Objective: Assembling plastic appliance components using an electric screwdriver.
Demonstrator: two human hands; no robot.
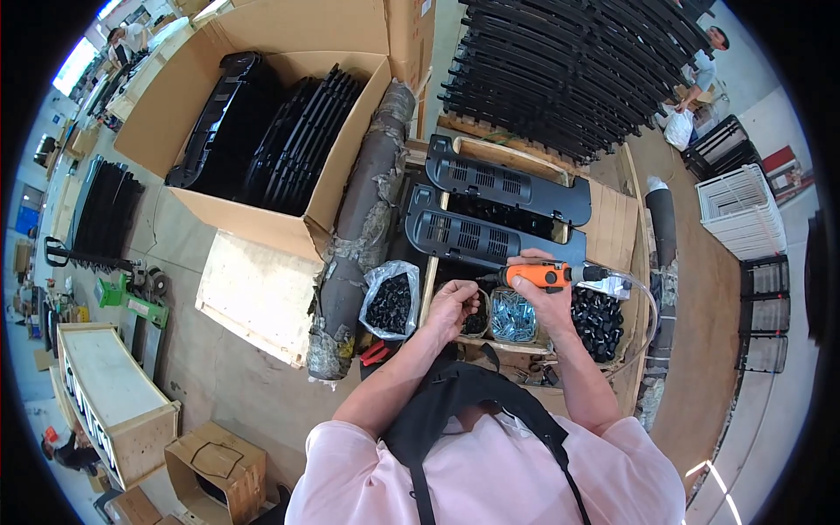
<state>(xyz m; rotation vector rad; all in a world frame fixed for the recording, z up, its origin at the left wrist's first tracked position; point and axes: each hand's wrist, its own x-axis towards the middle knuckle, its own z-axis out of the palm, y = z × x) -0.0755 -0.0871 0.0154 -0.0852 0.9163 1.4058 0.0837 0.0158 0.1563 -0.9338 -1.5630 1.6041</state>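
Note:
An orange-and-black air screwdriver (546,276) lies across my right hand (544,302), whose fingers wrap round its body; its tip points left. My left hand (452,308) is pinched close to that tip, and whatever the fingertips hold is too small to make out. Just beyond the tool, two black slotted plastic panels (464,234) lie one behind the other on a wooden bench. Silver screws (513,317) fill a box below the tool. Small black parts (598,325) are heaped to the right of them.
A clear hose (652,319) curves from the screwdriver's right end. Left of the bench stand a bag of black pieces (390,302), a wrapped roll (359,210) and an open carton (262,214) of black panels. Stacked black panels (569,79) rise behind. Other people are farther off.

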